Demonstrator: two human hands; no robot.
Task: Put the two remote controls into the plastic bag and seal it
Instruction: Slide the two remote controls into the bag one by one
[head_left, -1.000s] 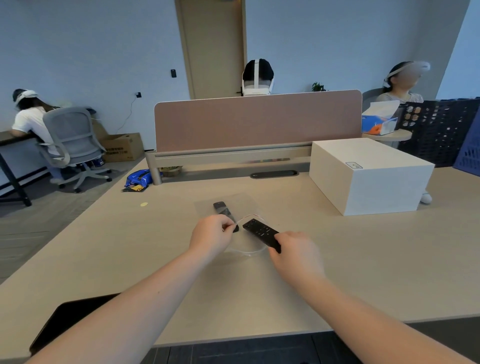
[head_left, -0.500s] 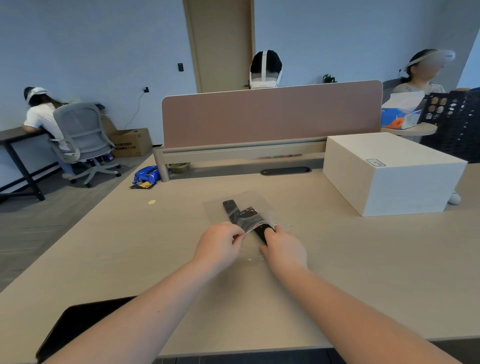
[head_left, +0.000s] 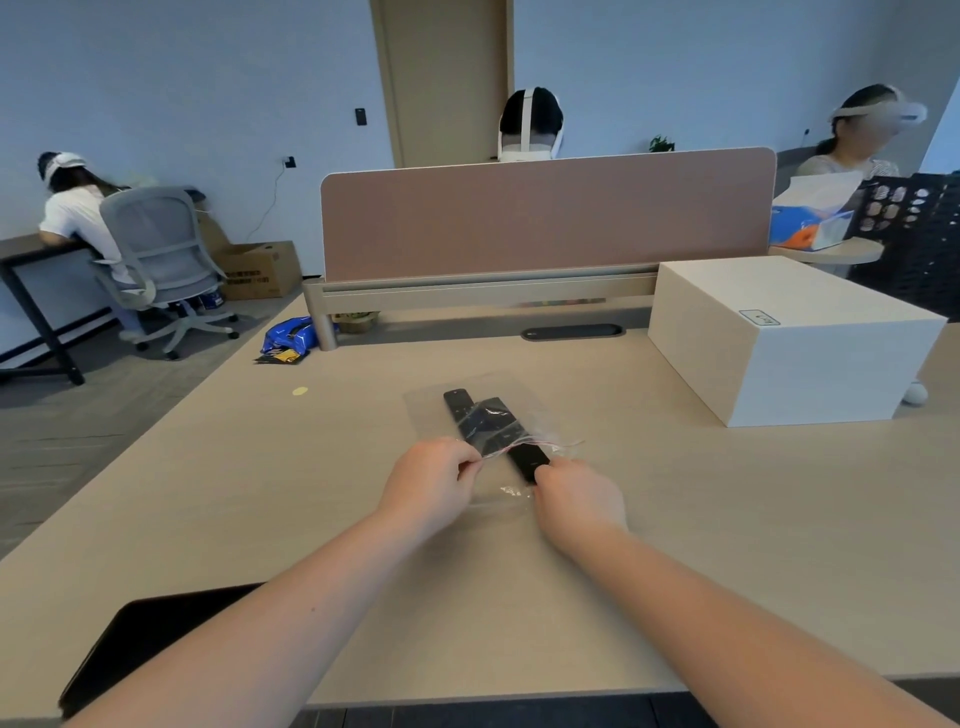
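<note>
Clear plastic bag (head_left: 493, 415) lies near the white box (head_left: 795, 338), left hand (head_left: 431, 480) pinching its mouth open, right hand (head_left: 576, 499) gripping the second remote (head_left: 524, 452) half-inside beside the first remote (head_left: 460, 408) — better slide flat, straight in.

1.0 s ago second remote (head_left: 511, 435) was outside the plastic bag (head_left: 480, 415), held above its mouth by right hand (head_left: 576, 499); now most of its length lies inside, beside first remote (head_left: 460, 410), near end protruding at the opening; right hand closed in on that end; left hand (head_left: 431, 480) pinches the bag's lip, raised off the table (head_left: 208, 493).
</note>
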